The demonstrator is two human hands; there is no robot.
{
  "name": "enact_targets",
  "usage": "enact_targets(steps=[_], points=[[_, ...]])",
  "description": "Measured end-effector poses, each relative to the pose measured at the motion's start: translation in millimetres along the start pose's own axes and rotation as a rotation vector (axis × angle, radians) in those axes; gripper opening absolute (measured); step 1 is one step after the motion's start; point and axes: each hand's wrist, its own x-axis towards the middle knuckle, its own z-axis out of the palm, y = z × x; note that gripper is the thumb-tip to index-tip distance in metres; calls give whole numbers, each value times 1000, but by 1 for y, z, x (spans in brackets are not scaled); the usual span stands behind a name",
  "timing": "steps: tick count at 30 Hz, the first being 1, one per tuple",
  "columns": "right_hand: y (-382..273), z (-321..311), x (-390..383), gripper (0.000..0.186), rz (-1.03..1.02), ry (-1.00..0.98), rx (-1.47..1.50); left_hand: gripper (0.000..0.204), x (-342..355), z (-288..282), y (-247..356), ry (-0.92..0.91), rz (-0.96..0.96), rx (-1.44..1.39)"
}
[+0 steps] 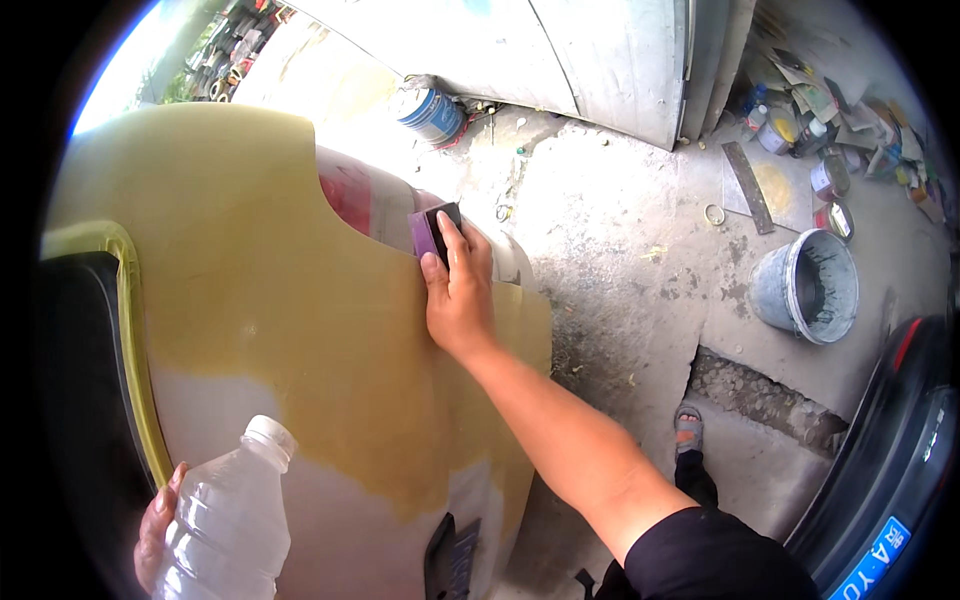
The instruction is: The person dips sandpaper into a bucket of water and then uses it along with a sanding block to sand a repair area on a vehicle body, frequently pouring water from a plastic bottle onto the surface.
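My right hand [463, 295] is closed around a black sanding block [447, 217] wrapped in purple sandpaper [423, 235]. The block rests at the edge of a rounded cutout in a car body panel [300, 330], which is mostly coated in dull yellow with pale grey patches lower down. Through the cutout a red and white surface [365, 200] shows. At the lower left, my left hand [154, 535] grips a clear plastic bottle [225, 530] with a white cap, tilted over the panel. Only part of that hand shows behind the bottle.
Yellow masking tape [130, 330] borders a black window [80, 400] at left. On the concrete floor stand a grey bucket [775, 285] and a blue can [430, 115], with a recessed trench [765, 395] nearby. Cans and scraps pile up far right. A dark car [890, 470] is at lower right.
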Motion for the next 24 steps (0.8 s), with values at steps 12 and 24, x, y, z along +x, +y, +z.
enact_targets(steps=[12,24], points=[[-9,-11,-69,48,98,-92,63,98,-3,3,0,0,-12,-12],[-25,-27,-147,54,58,-126,129,99,-2,5,0,4,-15,-37]])
